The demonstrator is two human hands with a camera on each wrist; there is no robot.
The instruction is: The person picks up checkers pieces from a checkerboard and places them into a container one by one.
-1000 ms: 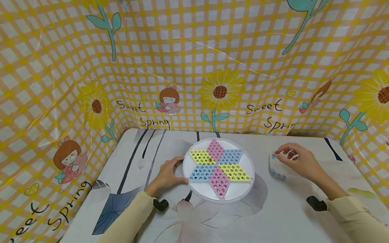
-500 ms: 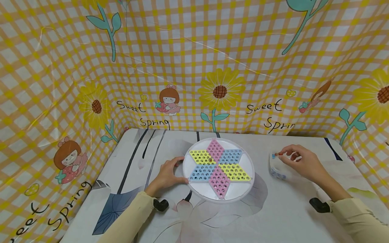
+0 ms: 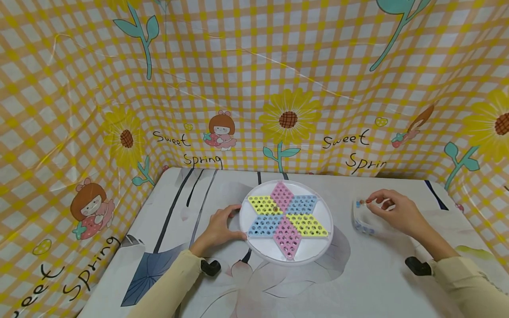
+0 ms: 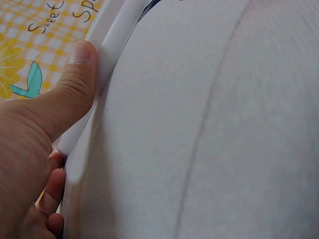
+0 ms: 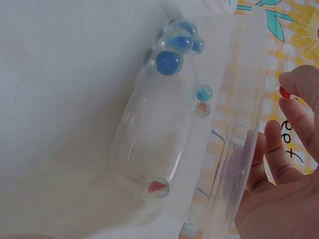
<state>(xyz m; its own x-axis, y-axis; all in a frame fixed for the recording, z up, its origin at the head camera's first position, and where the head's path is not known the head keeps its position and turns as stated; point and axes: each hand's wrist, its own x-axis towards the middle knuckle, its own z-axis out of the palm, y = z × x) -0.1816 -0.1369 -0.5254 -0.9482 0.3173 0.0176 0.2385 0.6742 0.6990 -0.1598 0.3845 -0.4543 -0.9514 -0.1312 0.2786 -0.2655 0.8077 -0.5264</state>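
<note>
In the head view, a round white Chinese checkers board [image 3: 264, 248] carries a pink, blue and yellow star of holes. One amber-looking marble [image 3: 275, 209] sits in the upper left yellow point. My left hand [image 3: 218, 227] grips the board's left rim; in the left wrist view the thumb [image 4: 79, 74] presses on the white edge, and the fingers curl behind it. My right hand [image 3: 393, 213] pinches a clear marble with a red swirl [image 5: 284, 92] between thumb and forefinger, over the far end of a clear plastic container [image 5: 122, 142]. The other fingers are bent beside its wall.
Inside the container lie several blue marbles [image 5: 169, 62], a small light-blue one [image 5: 204, 93] and red-swirled ones [image 5: 159, 188]. A patterned white cloth [image 3: 302, 291] covers the table. Yellow checked fabric [image 3: 246, 79] hangs behind and at the sides.
My right hand has shifted slightly right across the container's far end, still pinching the red-swirled marble. My left hand and the board have stayed in place.
</note>
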